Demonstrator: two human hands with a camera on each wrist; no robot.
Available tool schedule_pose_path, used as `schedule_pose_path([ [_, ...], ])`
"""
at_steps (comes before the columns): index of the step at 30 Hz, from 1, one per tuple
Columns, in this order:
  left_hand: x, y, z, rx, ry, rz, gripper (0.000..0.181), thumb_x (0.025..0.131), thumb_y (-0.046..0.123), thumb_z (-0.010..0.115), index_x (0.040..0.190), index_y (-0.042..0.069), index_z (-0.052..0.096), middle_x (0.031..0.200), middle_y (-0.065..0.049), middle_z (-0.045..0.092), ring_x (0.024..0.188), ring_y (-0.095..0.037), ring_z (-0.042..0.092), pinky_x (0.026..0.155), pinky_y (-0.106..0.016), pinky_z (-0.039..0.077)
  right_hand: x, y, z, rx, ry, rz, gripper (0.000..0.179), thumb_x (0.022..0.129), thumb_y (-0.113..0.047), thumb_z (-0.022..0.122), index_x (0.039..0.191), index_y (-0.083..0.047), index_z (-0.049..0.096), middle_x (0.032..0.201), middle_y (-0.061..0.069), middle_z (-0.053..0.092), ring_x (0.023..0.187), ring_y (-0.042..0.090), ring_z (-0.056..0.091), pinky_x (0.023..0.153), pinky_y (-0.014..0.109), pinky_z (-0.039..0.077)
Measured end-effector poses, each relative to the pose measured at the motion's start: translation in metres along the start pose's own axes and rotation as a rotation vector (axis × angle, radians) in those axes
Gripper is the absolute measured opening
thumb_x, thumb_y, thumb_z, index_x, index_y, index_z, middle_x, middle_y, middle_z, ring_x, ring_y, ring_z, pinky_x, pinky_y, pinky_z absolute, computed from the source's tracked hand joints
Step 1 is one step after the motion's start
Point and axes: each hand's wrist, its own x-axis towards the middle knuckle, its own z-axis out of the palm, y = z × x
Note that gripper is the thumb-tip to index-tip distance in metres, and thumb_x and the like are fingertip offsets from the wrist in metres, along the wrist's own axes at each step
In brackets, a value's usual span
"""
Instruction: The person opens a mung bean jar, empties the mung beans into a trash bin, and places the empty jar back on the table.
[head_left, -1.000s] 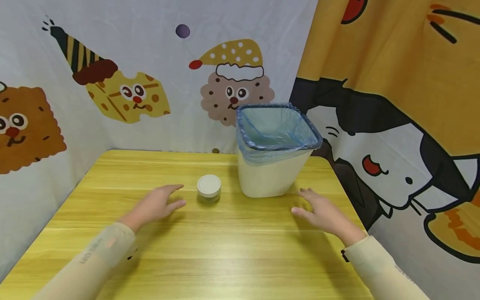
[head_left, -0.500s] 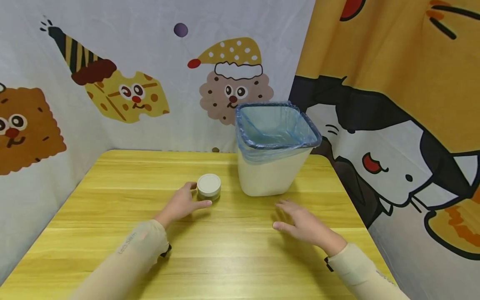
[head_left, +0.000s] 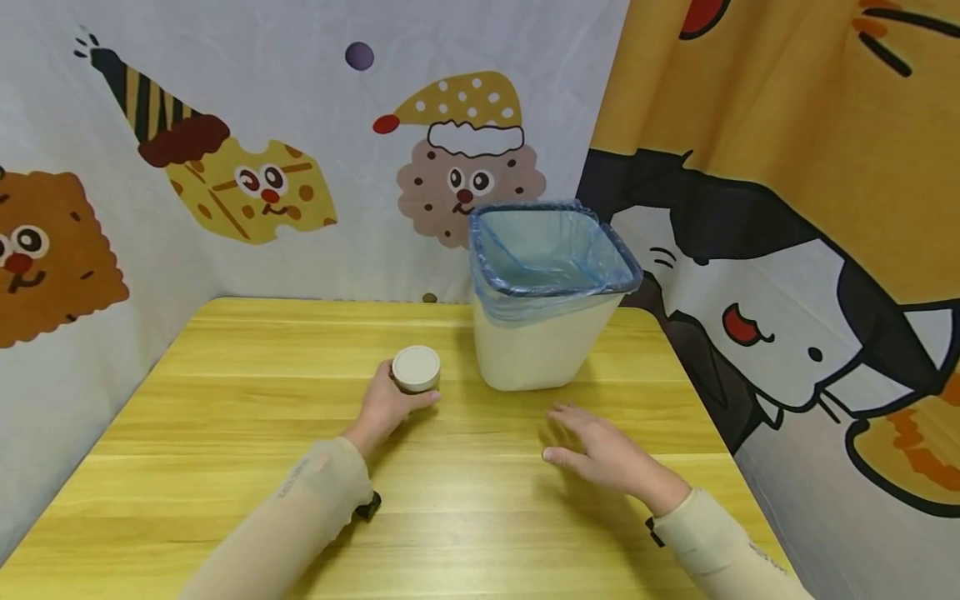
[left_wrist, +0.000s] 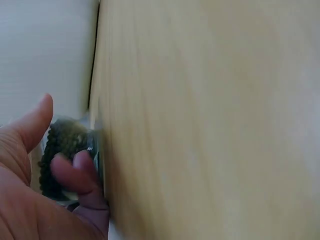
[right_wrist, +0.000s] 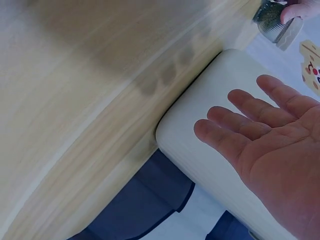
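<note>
A small clear jar with a white lid stands upright near the middle of the wooden table. My left hand grips it from the left, with the thumb at the near side. In the left wrist view, dark green grains show through the jar wall between thumb and fingers. Whether its base touches the table cannot be told. My right hand hovers over the table in front of the bin, fingers spread and straight. The right wrist view shows its bare palm, holding nothing.
A cream waste bin lined with a blue bag stands open-topped at the back right of the table. Behind hangs a white cloth with cartoon prints, and an orange patterned curtain at right.
My left hand has moved right and forward to the jar and closed around it. My right hand has drifted left and a little nearer, still holding nothing. The bin has stayed in place.
</note>
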Motion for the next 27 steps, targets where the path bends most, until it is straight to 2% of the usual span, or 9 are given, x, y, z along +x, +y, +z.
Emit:
schedule_pose_path([
  [7,-0.001,0.003,0.008,-0.116,0.045,-0.022,0.101,0.081,0.017,0.094,0.161,0.005,0.034,0.16,-0.019,0.047,0.151,-0.041,0.046,0.125,-0.059,0.04,0.001,-0.001,0.001,0.014,0.011,-0.024,0.07,0.105,-0.047,0.066,0.156,-0.001,0.052,0.164,0.026,0.047,0.151,0.049,0.045,0.12,0.067,0.041],
  [11,-0.003,0.003,0.008,-0.167,0.075,-0.059,0.097,0.084,0.024,0.092,0.161,0.008,0.035,0.158,-0.017,0.049,0.148,-0.039,0.048,0.121,-0.058,0.045,0.002,-0.005,0.002,0.048,0.005,-0.016,0.066,0.106,-0.044,0.066,0.157,-0.003,0.052,0.165,0.025,0.047,0.151,0.046,0.047,0.121,0.065,0.042],
  [14,-0.008,0.006,0.007,-0.154,0.081,-0.047,0.097,0.085,0.032,0.091,0.162,0.01,0.036,0.156,-0.015,0.051,0.146,-0.037,0.05,0.12,-0.057,0.046,0.003,-0.009,0.003,0.078,0.004,-0.017,0.064,0.106,-0.041,0.066,0.157,-0.005,0.052,0.165,0.023,0.047,0.152,0.044,0.047,0.122,0.064,0.041],
  [19,-0.026,0.023,0.002,-0.142,0.03,0.056,0.096,0.086,0.038,0.09,0.162,0.013,0.038,0.157,-0.014,0.052,0.147,-0.036,0.049,0.122,-0.059,0.043,0.005,-0.016,0.004,0.144,-0.003,-0.044,0.061,0.108,-0.041,0.064,0.158,-0.006,0.051,0.163,0.021,0.05,0.151,0.044,0.049,0.122,0.064,0.041],
  [23,-0.044,0.038,-0.003,-0.221,-0.04,0.111,0.093,0.086,0.034,0.092,0.162,0.019,0.04,0.157,-0.009,0.052,0.148,-0.032,0.049,0.124,-0.058,0.04,0.008,-0.025,0.004,0.214,-0.01,-0.074,0.058,0.11,-0.039,0.061,0.158,-0.009,0.051,0.162,0.016,0.054,0.144,0.045,0.055,0.117,0.065,0.047],
  [27,-0.064,0.052,-0.007,-0.284,-0.113,0.165,0.09,0.086,0.026,0.092,0.16,0.021,0.042,0.154,-0.006,0.055,0.143,-0.028,0.053,0.121,-0.051,0.043,0.012,-0.036,0.002,0.284,-0.031,-0.096,0.055,0.111,-0.038,0.059,0.158,-0.011,0.052,0.158,0.015,0.058,0.137,0.046,0.061,0.11,0.067,0.051],
])
